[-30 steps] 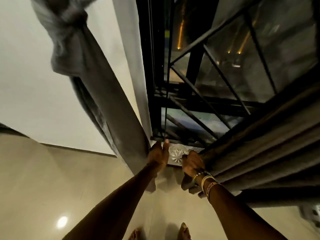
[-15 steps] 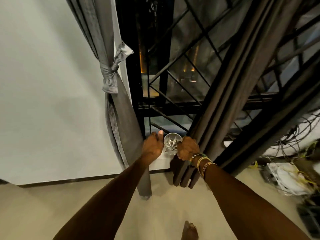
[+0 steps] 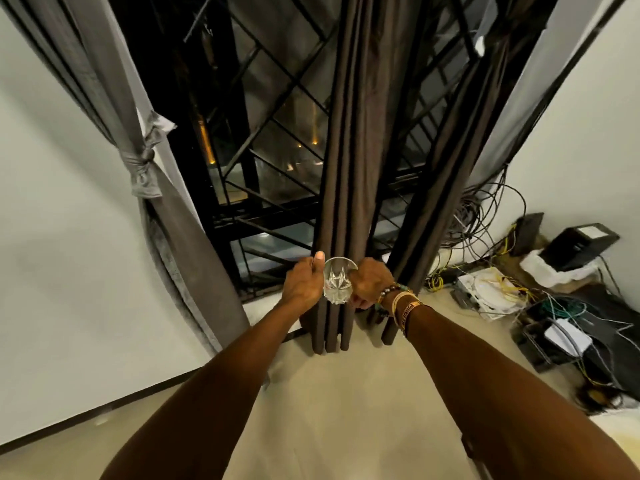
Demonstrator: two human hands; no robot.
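Grey curtain at 9 o'clock of the hands, bunched and knotted with a tieback, hanging against the white wall. Black window grille at 11 o'clock, diagonal bars, night lights behind.

Left hand: fingers wrapped round the left wall of a cut-crystal glass, thumb up by the rim. Firm grasp.

The glass sits just below frame centre, between both hands, off the floor, rim tilted toward the camera, star-cut base facing down and away. It is directly in front of the dark brown curtain, which runs from 12 o'clock down to the floor in tight folds.

Right hand: at 3 o'clock of the glass, fingers curled, knuckles against its right wall. Can't tell whether it clasps the glass or a curtain fold. Bracelets on that wrist.

Cable tangle at 2 o'clock, black box and a white device at 3 o'clock in the corner.
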